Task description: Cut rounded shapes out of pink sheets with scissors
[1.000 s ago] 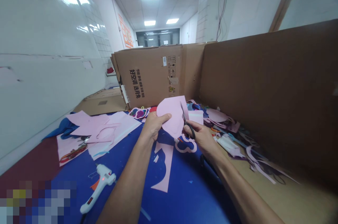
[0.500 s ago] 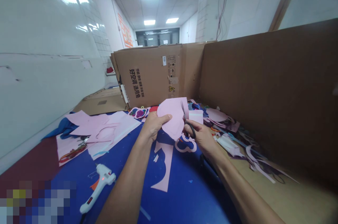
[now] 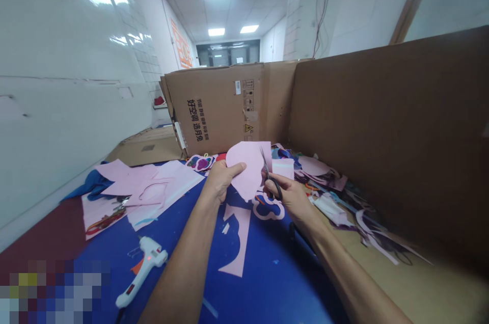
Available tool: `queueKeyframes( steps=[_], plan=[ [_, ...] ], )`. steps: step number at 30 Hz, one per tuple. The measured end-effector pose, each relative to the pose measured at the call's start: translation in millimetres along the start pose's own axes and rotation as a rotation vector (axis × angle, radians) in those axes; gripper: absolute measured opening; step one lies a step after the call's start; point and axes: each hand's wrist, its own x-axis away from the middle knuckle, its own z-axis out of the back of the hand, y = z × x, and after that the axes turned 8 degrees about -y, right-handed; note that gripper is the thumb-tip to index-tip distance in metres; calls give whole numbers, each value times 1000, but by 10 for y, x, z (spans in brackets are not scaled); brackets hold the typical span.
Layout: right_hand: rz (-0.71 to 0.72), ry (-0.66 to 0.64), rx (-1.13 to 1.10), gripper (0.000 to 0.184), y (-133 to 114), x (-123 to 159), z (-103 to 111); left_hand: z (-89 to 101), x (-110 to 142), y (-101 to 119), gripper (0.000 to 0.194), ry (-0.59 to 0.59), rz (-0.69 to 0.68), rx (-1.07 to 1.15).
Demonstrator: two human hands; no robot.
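My left hand point(image 3: 221, 179) pinches a pink sheet point(image 3: 247, 168) by its left side, thumb on top; whether it is felt or paper I cannot tell. Black-handled scissors point(image 3: 275, 189) are gripped in my right hand point(image 3: 292, 196), their blades at the sheet's right part, where a cut edge runs. The sheet is held up above the blue table and has a rounded left outline. Under it lies a pink flower-shaped outline point(image 3: 270, 212), partly hidden. Nearer to me rests a pink offcut point(image 3: 240, 247) with a curved inner edge.
A white glue gun point(image 3: 143, 270) lies at the left front. Pink sheets point(image 3: 133, 181) and red-handled pliers point(image 3: 105, 222) are further left. Cardboard walls point(image 3: 229, 110) stand behind and to the right. Scraps point(image 3: 340, 212) pile up along the right side.
The pink sheet has turned and shifted slightly left in my left hand. The scissors have moved a little, still at its right part.
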Motion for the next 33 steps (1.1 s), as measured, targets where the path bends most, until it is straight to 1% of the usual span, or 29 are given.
queueKeyframes(
  steps=[5, 10, 15, 19, 24, 33],
  plan=[
    [-5, 4, -21, 54, 50, -13, 11, -10, 13, 20, 39, 8, -14, 15],
    [-19, -13, -42, 57, 89, -10, 24, -9, 31, 41, 36, -11, -12, -5],
    [-11, -17, -62, 57, 142, -20, 42, 2, 38, 39, 31, -8, -18, -73],
    [-1, -18, -49, 57, 172, -33, 51, 11, 29, 29, 31, -17, -23, -79],
    [-2, -2, -9, 52, 147, -30, 45, 20, 22, 26, 32, -21, -25, -85],
    [-34, 6, -36, 53, 78, -16, 14, 22, 15, 37, 31, 5, -4, -72]
  ],
)
